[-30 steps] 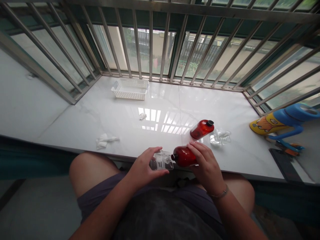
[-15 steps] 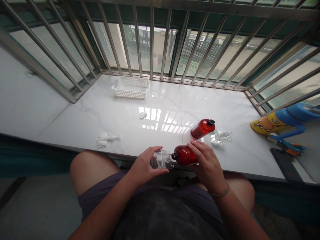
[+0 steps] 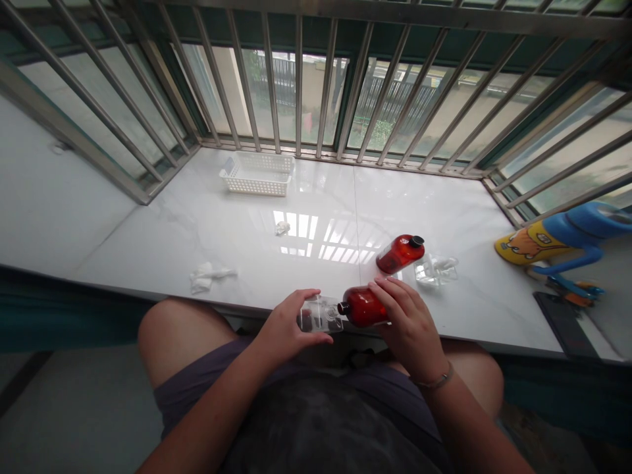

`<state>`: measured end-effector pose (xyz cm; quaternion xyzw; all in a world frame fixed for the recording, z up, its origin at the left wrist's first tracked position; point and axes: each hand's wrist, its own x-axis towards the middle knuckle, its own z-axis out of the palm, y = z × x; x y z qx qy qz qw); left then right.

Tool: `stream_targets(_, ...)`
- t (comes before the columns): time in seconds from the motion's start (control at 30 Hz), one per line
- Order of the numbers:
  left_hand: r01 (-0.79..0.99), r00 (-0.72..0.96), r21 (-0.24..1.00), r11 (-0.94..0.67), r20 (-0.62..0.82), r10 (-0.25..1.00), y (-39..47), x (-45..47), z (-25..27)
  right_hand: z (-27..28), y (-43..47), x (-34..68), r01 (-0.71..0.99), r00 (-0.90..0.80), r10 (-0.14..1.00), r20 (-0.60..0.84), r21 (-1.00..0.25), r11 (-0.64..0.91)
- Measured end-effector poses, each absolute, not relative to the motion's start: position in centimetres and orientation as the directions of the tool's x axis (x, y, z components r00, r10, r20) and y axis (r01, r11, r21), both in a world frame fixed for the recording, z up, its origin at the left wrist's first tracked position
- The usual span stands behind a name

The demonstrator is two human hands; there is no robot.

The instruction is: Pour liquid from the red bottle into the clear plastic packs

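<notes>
My left hand point(image 3: 285, 329) is wrapped around a clear bottle point(image 3: 318, 315), thumb on the near side and fingers on the far side. In my right hand point(image 3: 409, 321) lies a red bottle point(image 3: 363, 307), tipped on its side. Its dark neck points left and meets the mouth of the clear bottle; I cannot tell whether the two touch. Both bottles are held at the table's front edge. Behind my right hand stands a second red bottle point(image 3: 397, 255) with a black top. Close to it on the right is a clear object point(image 3: 434, 271), perhaps another container.
A white perforated basket point(image 3: 257, 176) sits at the back left of the white table point(image 3: 162, 230). Crumpled tissues point(image 3: 202, 278) lie at the front left, a smaller wad point(image 3: 282, 228) farther in. A blue and yellow water bottle point(image 3: 548, 237) and a dark phone point(image 3: 563, 326) are at right.
</notes>
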<state>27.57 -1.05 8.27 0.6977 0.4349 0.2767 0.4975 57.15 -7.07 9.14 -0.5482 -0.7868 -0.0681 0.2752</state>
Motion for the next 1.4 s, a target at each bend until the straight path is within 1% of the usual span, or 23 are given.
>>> stream_targets(0.43,0.334,0.463,0.936,-0.115,-0.056,0.885,-1.0,27.7,7.7,9.2,-6.9,57.1,0.906,-0.279,0.822,0.497,-0.149,0.397)
stream_targets(1.4,0.317,0.462,0.944,-0.086,-0.075,0.884,-1.0,27.7,7.0,9.3,-6.7,56.8,0.916,-0.293,0.827,0.479,-0.106,0.386)
